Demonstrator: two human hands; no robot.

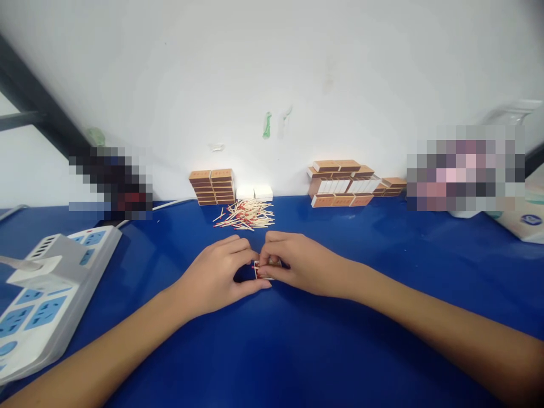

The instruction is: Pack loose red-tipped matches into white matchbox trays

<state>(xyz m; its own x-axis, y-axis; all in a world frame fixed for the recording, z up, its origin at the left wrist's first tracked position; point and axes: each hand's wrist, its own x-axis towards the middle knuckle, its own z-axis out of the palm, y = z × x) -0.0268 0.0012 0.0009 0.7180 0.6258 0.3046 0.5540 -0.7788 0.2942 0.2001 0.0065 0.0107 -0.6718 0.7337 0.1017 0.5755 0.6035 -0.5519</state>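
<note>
Both of my hands meet at the middle of the blue table (297, 351). My left hand (216, 275) and my right hand (297, 260) are closed around a small matchbox tray (264, 271) with red-tipped matches in it; only a sliver of it shows between the fingers. Just beyond the hands lies a loose pile of matches (246, 215). Behind the pile, against the white wall, stand a neat stack of brown matchboxes (211, 187) and two white inner trays (254, 192).
A larger heap of matchboxes (352, 184) sits at the back right. A white and blue power strip (46, 283) with a plug in it lies at the left edge. A white packet (525, 224) lies at the far right. Blurred patches hide things at both sides.
</note>
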